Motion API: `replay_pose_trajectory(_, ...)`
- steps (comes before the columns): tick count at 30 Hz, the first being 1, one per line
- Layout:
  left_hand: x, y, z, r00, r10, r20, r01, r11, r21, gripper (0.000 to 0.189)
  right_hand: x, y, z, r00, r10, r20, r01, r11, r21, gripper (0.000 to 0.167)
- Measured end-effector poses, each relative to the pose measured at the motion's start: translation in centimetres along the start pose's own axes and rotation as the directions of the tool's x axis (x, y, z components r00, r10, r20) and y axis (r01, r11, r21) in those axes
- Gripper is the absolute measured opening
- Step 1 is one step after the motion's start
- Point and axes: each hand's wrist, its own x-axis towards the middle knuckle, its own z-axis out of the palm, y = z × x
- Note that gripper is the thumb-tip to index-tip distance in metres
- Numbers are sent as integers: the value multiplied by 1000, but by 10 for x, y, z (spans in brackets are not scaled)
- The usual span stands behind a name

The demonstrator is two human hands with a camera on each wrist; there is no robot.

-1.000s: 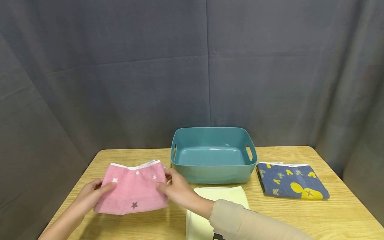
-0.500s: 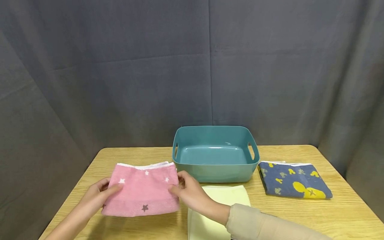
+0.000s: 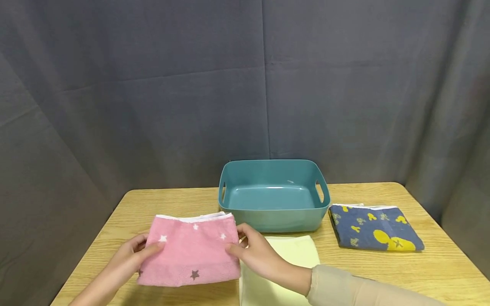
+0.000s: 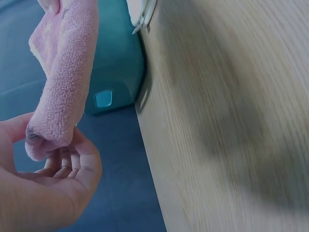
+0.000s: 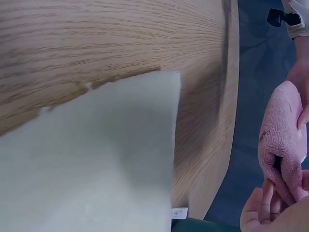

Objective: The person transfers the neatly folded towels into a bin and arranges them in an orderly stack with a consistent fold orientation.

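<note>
A folded pink towel [image 3: 191, 250] with white and dark stars and a white edge is held up above the table. My left hand [image 3: 132, 259] pinches its left side, thumb in front and fingers behind. At the right side my right hand [image 3: 260, 253] grips it the same way. In the left wrist view the towel's rolled fold [image 4: 65, 82] shows side-on between thumb and fingers of the left hand [image 4: 53, 179]. The right wrist view shows both ends of the pink towel [image 5: 280, 130] held, with the right hand [image 5: 275, 208] at the lower end.
A teal bin [image 3: 273, 221] with side handles stands at the back middle of the wooden table [image 3: 367, 280]. In front of it lies a folded pale yellow towel [image 3: 294, 250], partly under the right forearm. A folded blue and yellow towel [image 3: 375, 229] lies at the right.
Both hands have carried the pink towel to the right and slightly nearer, so it now reaches the yellow towel's left edge in the head view. The grip looks the same.
</note>
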Motion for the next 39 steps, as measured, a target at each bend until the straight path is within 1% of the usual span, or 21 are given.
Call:
replay_pose_trajectory(3, -1, 1, 4, 1000, 5, 15, -5, 1000, -14, 45, -2, 3, -5, 1000, -15, -1, 15, 1000, -22, 31)
replay_pose_trajectory(6, -2, 3, 9, 999, 5, 34, -3, 999, -45, 45, -4, 5, -11, 1000, -12, 1, 12, 999, -31, 31)
replay_pose_trajectory(11, 0, 6, 18, 998, 7, 64, -1, 996, -89, 45, -8, 7, -22, 1000, 18, -2, -18, 999, -30, 32)
replay_pose_trajectory(15, 1, 7, 26, 997, 22, 74, -15, 996, -91, 46, -11, 9, -30, 1000, 30, -9, -30, 999, -30, 32)
replay_pose_trajectory(19, 2, 7, 34, 994, 45, 99, -35, 994, -99, 46, -14, 11, -38, 999, 31, -17, -32, 999, -40, 32)
replay_pose_trajectory(26, 3, 9, 43, 980, 100, 172, -73, 985, -155, 47, -21, 15, -51, 999, 41, -25, -42, 997, -69, 30)
replay_pose_trajectory(29, 3, 9, 47, 975, 110, 194, -76, 982, -174, 48, -24, 16, -54, 998, 49, -29, -51, 996, -74, 30)
replay_pose_trajectory(34, 3, 9, 53, 970, 116, 212, -77, 980, -181, 48, -28, 20, -59, 998, 54, -45, -58, 994, -90, 29)
replay_pose_trajectory(36, 3, 9, 56, 971, 116, 208, -79, 981, -178, 48, -30, 21, -61, 997, 60, -53, -65, 993, -93, 29)
replay_pose_trajectory(39, 3, 10, 61, 970, 134, 201, -102, 981, -163, 48, -34, 23, -64, 996, 69, -64, -75, 993, -89, 28)
